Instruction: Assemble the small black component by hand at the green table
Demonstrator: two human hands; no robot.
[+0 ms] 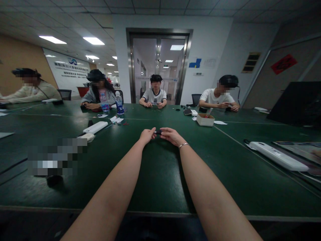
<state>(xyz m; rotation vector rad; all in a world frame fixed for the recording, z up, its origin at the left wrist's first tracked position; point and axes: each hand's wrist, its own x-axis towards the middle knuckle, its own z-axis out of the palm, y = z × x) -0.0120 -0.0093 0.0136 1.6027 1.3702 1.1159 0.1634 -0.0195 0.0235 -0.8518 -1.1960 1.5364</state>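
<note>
Both my arms reach forward over the green table (160, 174). Between my hands is a small dark, stick-like object (158, 132), with a paler bit at its left end; its exact kind is too small to make out. My left hand (147, 136) pinches that left end between thumb and fingers. The right end is in the closed fingers of my right hand (171, 135), which partly hide it. A silver bracelet (184, 145) circles my right wrist.
White power strips (95, 128) lie at left, another power strip (278, 156) at right. Beyond my hands stand a small box (205, 119), a blue-labelled bottle (119, 103) and paper scraps (116, 119). Several people sit around the far side. A pixelated patch covers something at left.
</note>
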